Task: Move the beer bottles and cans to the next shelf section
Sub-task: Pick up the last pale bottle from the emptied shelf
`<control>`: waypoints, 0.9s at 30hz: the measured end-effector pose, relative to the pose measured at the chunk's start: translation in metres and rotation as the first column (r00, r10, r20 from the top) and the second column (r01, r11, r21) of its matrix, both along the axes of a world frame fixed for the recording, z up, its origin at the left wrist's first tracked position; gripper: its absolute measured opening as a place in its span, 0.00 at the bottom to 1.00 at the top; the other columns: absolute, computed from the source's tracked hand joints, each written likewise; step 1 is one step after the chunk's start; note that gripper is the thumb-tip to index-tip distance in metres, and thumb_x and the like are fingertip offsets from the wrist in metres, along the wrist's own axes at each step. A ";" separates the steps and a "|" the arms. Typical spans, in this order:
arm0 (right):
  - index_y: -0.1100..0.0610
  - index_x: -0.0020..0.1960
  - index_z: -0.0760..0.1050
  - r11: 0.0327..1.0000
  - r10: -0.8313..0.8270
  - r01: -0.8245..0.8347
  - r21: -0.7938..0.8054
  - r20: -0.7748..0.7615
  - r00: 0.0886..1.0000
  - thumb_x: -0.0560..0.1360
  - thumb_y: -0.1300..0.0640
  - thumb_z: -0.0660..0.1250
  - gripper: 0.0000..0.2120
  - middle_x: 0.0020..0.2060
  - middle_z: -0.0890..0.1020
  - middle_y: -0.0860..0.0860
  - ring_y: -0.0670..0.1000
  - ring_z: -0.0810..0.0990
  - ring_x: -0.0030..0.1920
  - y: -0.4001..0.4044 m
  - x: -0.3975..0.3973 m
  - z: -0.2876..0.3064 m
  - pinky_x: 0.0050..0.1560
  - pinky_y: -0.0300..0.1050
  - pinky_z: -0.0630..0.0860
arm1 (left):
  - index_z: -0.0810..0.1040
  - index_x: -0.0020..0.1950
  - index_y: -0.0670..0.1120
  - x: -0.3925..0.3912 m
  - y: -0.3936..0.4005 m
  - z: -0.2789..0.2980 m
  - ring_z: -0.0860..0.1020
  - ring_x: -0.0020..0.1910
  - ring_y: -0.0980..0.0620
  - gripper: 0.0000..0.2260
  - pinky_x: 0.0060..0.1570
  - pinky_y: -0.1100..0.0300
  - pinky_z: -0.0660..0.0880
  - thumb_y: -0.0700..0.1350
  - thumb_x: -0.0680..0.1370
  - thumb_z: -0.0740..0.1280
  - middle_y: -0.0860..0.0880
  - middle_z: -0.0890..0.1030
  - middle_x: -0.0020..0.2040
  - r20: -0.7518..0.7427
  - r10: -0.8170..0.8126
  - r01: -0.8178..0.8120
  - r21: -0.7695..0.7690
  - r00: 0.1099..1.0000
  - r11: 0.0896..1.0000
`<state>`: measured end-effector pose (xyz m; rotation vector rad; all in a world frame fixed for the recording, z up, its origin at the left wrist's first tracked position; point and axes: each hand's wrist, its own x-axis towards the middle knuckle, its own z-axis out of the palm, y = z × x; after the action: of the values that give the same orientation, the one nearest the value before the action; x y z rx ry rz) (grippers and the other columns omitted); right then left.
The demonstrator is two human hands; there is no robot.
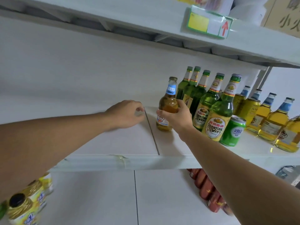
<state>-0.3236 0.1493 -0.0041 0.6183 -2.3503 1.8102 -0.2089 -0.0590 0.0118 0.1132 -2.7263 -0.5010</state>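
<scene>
Reaching up from the near edge with both bare forearms toward the white middle shelf [113, 143]. Wrapping the right hand [176, 116] around the belly of an amber beer bottle [168, 103] with a blue neck label, fingers clamped on the glass, bottle upright and standing just right of the dark seam [151, 132] between two shelf sections. Hovering the left hand [125, 113] over the left section, fingers loosely curled and holding nothing, fingertips near the seam's far end. Crowding just beyond the right wrist: a row of green Yanjing bottles [217, 111] running back toward the wall, and a green can [233, 131] beside the frontmost one. Standing farther right: several yellow bottles with blue necks [272, 120]. Hanging above: an upper shelf carrying a green-edged price tag [209, 25] with a red arrow.
</scene>
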 end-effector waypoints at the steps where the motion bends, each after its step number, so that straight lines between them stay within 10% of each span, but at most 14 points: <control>1: 0.46 0.71 0.74 1.000 0.000 0.000 0.000 0.001 1.000 0.65 0.47 0.87 0.39 0.57 0.84 0.46 0.50 0.84 0.58 0.000 -0.005 0.001 0.61 0.55 0.84 | 0.82 0.68 0.55 -0.005 0.001 0.000 0.79 0.68 0.50 0.18 0.69 0.50 0.76 0.58 0.80 0.66 0.54 0.82 0.68 -0.001 0.002 -0.002 -0.007 1.000 1.000; 6: 0.49 0.75 0.72 1.000 0.009 -0.008 -0.017 0.033 0.999 0.68 0.47 0.86 0.40 0.59 0.82 0.46 0.50 0.83 0.60 -0.016 -0.037 -0.006 0.63 0.53 0.82 | 0.81 0.57 0.60 -0.027 -0.012 -0.008 0.80 0.64 0.54 0.06 0.66 0.54 0.76 0.55 0.81 0.69 0.59 0.82 0.60 -0.068 0.025 -0.021 0.059 0.997 0.998; 13: 0.48 0.75 0.68 0.997 0.077 -0.079 0.007 0.096 0.992 0.71 0.47 0.84 0.38 0.57 0.79 0.46 0.51 0.80 0.56 -0.042 -0.084 -0.006 0.49 0.43 0.75 | 0.83 0.64 0.56 -0.039 -0.025 -0.010 0.79 0.65 0.59 0.12 0.67 0.57 0.75 0.54 0.81 0.71 0.60 0.83 0.63 -0.077 0.079 -0.069 0.118 0.994 0.991; 27: 0.46 0.75 0.67 1.000 0.022 -0.023 0.012 0.078 0.997 0.69 0.47 0.85 0.41 0.58 0.80 0.47 0.53 0.82 0.57 -0.083 -0.143 -0.017 0.54 0.48 0.78 | 0.83 0.65 0.58 -0.064 -0.039 -0.014 0.79 0.64 0.59 0.13 0.66 0.59 0.74 0.51 0.80 0.73 0.61 0.82 0.63 -0.049 0.125 -0.121 0.073 0.991 0.990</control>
<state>-0.4663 0.0663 -0.0209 0.5888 -2.4159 1.8633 -0.2732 -0.0978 -0.0027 0.2801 -2.6310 -0.5552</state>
